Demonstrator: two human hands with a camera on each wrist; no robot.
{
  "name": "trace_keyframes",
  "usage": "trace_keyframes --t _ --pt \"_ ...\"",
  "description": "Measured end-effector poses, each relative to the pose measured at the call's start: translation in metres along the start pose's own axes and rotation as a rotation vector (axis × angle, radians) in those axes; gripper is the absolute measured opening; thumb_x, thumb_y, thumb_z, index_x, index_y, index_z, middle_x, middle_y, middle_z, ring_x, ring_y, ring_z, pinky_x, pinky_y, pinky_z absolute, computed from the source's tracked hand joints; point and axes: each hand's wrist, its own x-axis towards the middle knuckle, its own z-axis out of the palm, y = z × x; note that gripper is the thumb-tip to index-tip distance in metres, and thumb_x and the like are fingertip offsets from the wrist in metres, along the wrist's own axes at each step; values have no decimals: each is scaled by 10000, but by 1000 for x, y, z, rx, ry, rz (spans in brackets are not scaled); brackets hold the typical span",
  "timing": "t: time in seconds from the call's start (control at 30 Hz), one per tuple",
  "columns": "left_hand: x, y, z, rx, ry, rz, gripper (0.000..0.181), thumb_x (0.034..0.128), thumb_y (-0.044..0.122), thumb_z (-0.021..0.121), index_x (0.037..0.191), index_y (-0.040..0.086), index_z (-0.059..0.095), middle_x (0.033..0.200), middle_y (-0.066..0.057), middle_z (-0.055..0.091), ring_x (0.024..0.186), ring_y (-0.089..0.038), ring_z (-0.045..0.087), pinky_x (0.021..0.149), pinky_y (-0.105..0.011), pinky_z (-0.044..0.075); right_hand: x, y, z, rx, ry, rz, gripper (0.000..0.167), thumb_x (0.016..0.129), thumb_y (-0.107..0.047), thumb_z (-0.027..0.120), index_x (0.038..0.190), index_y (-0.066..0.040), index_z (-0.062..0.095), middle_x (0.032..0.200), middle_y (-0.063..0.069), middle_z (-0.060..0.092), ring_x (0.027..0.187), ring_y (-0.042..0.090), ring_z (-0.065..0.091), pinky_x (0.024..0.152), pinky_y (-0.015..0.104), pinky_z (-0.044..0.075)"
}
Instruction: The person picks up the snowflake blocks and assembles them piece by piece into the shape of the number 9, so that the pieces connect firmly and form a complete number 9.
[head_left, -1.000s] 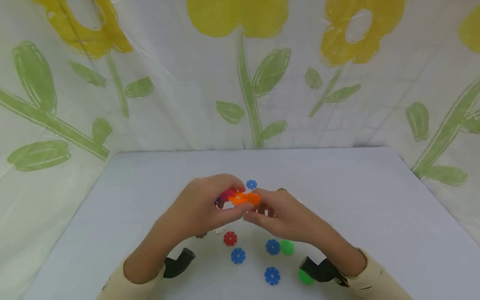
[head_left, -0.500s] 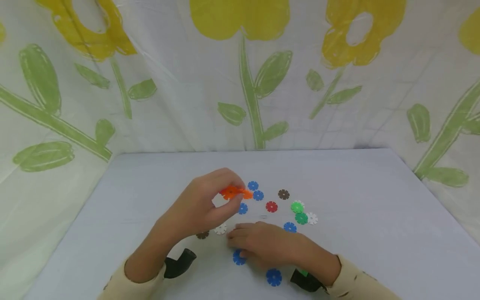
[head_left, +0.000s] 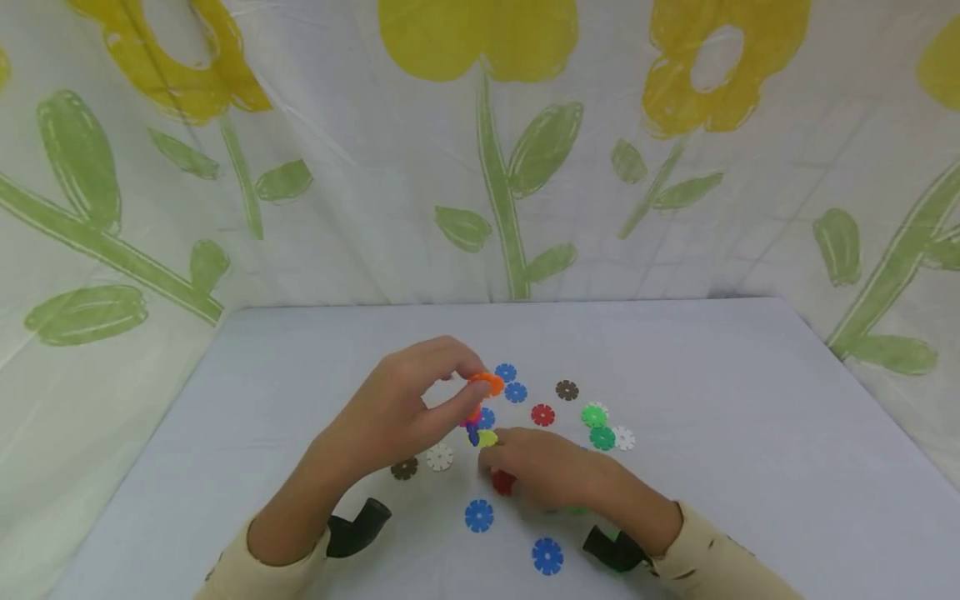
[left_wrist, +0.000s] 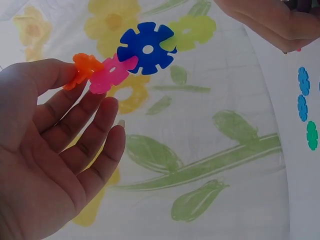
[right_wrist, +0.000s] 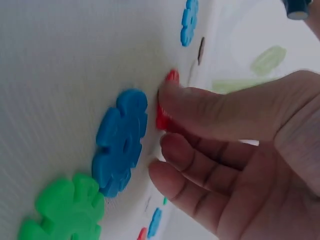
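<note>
Chain [left_wrist: 137,47] of notched discs: held in the left hand [head_left: 416,400], above the middle of the table [head_left: 315,358]. Order of parts, from the fingers outward: orange end [left_wrist: 84,70], pink disc [left_wrist: 102,80], dark blue disc, yellow disc [left_wrist: 195,39]. Whether the orange end is one disc or two, I cannot tell.

Left hand: thumb and fingertips pinch the orange end; the other fingers are half bent. The yellow disc forms the free end and is near the right hand [head_left: 543,467].

Right hand: thumb and fingers pinch a red disc [head_left: 504,482] low over the table, nearer its near edge than the chain. Contact between this disc and the table: cannot tell.

Loose discs on the table:
- Toward the far edge: two light blue discs [head_left: 506,372], near each other.
- Toward the right edge: brown disc [head_left: 567,390], second red disc [head_left: 543,419], light green disc [head_left: 595,410] overlapping a white one, dark green disc [head_left: 602,443], and a white disc [head_left: 626,444] beside it.
- Toward the left edge: cream disc [head_left: 433,463] and another brown disc, side by side.
- Toward the near edge: two blue discs [head_left: 547,566], well apart.
- Below the right hand: blue disc [right_wrist: 111,150] against a bright green disc [right_wrist: 65,207].

Beyond the far edge: white cloth [head_left: 337,208] with yellow flowers and green leaves.
</note>
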Motion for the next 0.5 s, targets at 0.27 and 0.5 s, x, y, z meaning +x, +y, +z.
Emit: trace_keyframes --t 0.27,0.5 --pt "1 0 0 -19 -5 -8 45 931 135 718 957 158 689 883 132 642 846 -37 595 711 -269 545 1 6 -3 47 -11 25 209 846 -123 806 928 -206 633 819 -94 489 733 30 509 629 169 474" --pt "-1 0 -1 -101 -32 -93 30 967 141 671 950 154 693 775 144 587 669 -48 533 568 -263 502 -9 12 -25 240 177 -114 173 945 -102 705 961 -202 565 789 -96 600 694 42 555 673 199 519"
